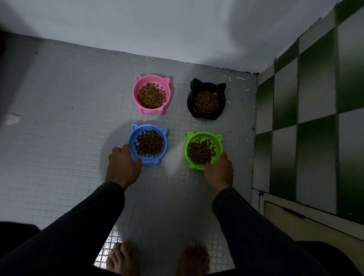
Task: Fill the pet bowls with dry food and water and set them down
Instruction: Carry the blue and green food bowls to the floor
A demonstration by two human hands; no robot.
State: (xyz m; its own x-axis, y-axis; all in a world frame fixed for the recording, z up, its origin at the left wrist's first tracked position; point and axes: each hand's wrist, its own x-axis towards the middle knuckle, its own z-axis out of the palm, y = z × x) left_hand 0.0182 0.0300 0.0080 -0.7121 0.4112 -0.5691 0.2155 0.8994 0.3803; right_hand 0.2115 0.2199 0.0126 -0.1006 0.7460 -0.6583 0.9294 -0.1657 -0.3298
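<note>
bare feet (157, 259) are planted at lower centre on the tiled floor (57, 150) | blue bowl (148, 144) is held at its near rim by the left hand (123, 166), green bowl (202, 150) by the right hand (218, 171), each grip curled on, seemingly to square the row | beyond, pink bowl (151, 94) and black bowl (206, 100) are set by the wall; all four are filled with kibble, no water is seen

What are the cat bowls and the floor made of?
The bowls, like the blue bowl, look like moulded plastic: bright single colours, smooth matt rims, shaped ears. The floor looks like small grey mosaic tiles, going by its fine grid of grout lines.
</note>
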